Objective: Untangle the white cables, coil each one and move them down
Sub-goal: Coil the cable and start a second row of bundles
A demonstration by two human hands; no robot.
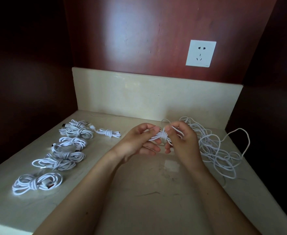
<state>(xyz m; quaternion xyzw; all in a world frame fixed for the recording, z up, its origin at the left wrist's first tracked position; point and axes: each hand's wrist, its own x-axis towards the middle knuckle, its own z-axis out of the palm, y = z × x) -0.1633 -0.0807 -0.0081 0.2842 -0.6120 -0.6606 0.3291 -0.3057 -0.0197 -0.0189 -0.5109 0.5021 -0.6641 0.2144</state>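
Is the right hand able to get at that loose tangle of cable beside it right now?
Probably not yet: the tangle lies close beside the right hand with nothing between, but that hand and the left hand grip a coil.

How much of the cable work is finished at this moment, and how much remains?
Done: several coiled cables lie on the left of the countertop. In hand: the left hand and right hand hold one wrapped bundle. Left to do: the loose tangle on the right.
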